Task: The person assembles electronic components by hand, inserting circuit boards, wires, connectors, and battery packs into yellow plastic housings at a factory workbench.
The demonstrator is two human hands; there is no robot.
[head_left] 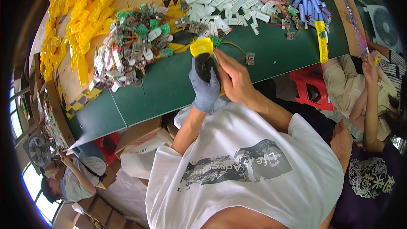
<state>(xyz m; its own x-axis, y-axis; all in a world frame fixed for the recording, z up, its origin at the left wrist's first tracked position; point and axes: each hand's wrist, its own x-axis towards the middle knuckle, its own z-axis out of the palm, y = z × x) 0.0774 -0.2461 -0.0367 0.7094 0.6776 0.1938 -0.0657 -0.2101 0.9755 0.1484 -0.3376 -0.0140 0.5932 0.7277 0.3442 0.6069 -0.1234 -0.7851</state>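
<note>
Casing (202, 48), yellow-and-black: held over worktop (165, 85), wrapped by gloved left hand (205, 88); right hand (235, 77) laid against its side, grip cannot be told. Boards (142, 29) heaped left; white parts (221, 0), blue cylinders (310, 5) heaped beyond.

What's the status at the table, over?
Left hand, gloved: gripping yellow casing. Right hand, bare: against casing. Nearby: small wired part on table.

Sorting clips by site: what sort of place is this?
Probably an electronics assembly workshop: piles of yellow plastic parts, wired circuit boards and blue cylinders, likely battery cells, spread along a green worktable.
</note>
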